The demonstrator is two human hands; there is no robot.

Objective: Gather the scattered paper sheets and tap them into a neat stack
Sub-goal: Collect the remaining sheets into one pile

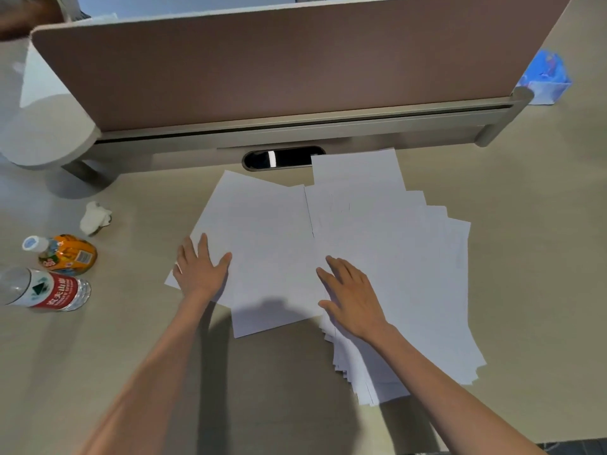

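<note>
Pressing flat left hand (201, 270), right hand (353, 298), paper sheets (387, 244)

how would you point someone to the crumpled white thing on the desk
Start at the pink divider panel along the desk's far edge and go to its left end. In front of it, left of the spread paper sheets, lies a crumpled white tissue, just beyond two bottles: the only wadded, unlabelled item there.

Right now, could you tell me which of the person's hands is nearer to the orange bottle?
Left. The left hand lies flat on the sheets' left edge, a short way right of the orange bottle. The right hand rests farther right, mid-spread.
</note>
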